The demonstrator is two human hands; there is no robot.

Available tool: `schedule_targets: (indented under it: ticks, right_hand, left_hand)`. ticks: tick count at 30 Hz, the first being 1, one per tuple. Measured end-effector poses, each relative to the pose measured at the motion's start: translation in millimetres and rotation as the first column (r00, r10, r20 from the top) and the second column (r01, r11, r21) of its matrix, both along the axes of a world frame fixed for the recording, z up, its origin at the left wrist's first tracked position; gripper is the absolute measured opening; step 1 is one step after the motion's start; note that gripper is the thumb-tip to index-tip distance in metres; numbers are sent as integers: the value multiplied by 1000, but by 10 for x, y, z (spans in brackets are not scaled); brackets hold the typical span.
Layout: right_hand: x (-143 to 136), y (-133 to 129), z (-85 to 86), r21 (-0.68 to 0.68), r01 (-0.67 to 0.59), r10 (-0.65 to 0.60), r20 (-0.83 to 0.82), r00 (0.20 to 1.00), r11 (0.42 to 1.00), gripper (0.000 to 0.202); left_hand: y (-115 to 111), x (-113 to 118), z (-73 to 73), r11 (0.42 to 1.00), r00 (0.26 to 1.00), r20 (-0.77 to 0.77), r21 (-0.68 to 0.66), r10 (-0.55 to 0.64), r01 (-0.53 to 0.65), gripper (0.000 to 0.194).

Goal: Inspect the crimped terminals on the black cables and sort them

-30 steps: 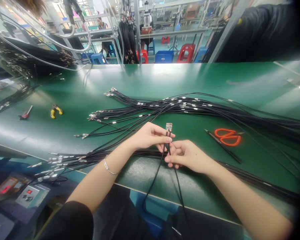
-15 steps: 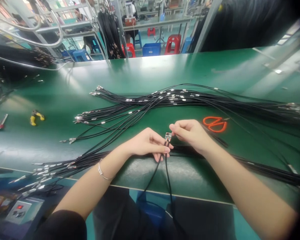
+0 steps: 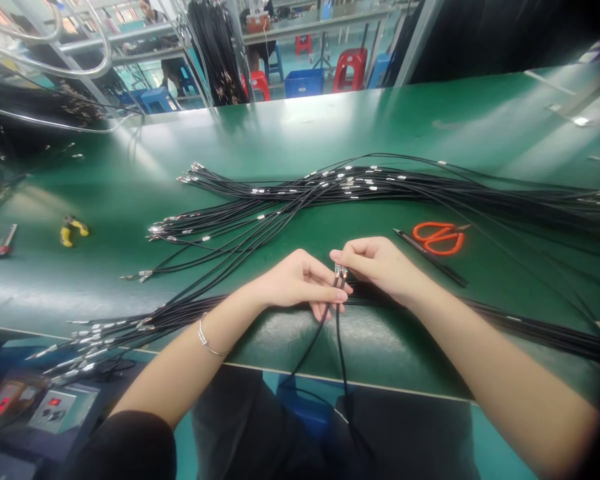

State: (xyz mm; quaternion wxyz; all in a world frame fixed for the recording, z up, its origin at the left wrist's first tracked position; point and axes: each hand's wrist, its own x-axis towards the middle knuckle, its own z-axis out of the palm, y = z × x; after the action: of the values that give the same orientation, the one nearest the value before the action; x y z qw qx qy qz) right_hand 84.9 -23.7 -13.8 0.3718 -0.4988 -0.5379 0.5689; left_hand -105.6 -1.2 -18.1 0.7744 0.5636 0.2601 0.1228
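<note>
Upward from the cables, where it was a second earlier, the right hand (image 3: pixel 373 261) had moved to two metal connectors (image 3: pixel 341 271), its fingers drawn together at their top edge; whether these pinched the metal I could not tell. Just below, the left hand's (image 3: pixel 297 281) fingers pinched two black cables (image 3: pixel 341 343), keeping the connectors side by side above the desk (image 3: pixel 280 140). Working the connector ends seemed the step in hand; the next move called, I judged, for a steady left grip. Beyond lay one long cable bundle (image 3: pixel 405 188), with another bundle (image 3: pixel 530 325) beneath the forearms, strands too many to count; rightward, one pair of orange-handled scissors (image 3: pixel 439 236) and one black pointed tool (image 3: pixel 430 257); far left, one yellow-handled cutter (image 3: pixel 68 225) and one red-handled tool (image 3: pixel 4 249).
</note>
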Motion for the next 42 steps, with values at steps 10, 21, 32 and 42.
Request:
schedule_targets:
  ticks: [10, 21, 32, 42]
  right_hand:
    - [44, 22, -88, -144, -109, 93, -113, 989, 984, 54]
    - [52, 25, -70, -192, -137, 108, -156, 982, 972, 51]
    - [37, 5, -25, -191, -121, 92, -151, 984, 974, 53]
    - [36, -3, -5, -196, -111, 83, -150, 985, 974, 53]
  left_hand:
    - [-31, 36, 12, 999, 999, 29, -37, 16, -15, 31]
    - [-63, 52, 19, 998, 998, 67, -64, 20, -15, 28]
    - [-80, 49, 47, 999, 999, 47, -47, 23, -21, 30]
    - [-78, 48, 48, 999, 999, 52, -32, 15, -13, 28]
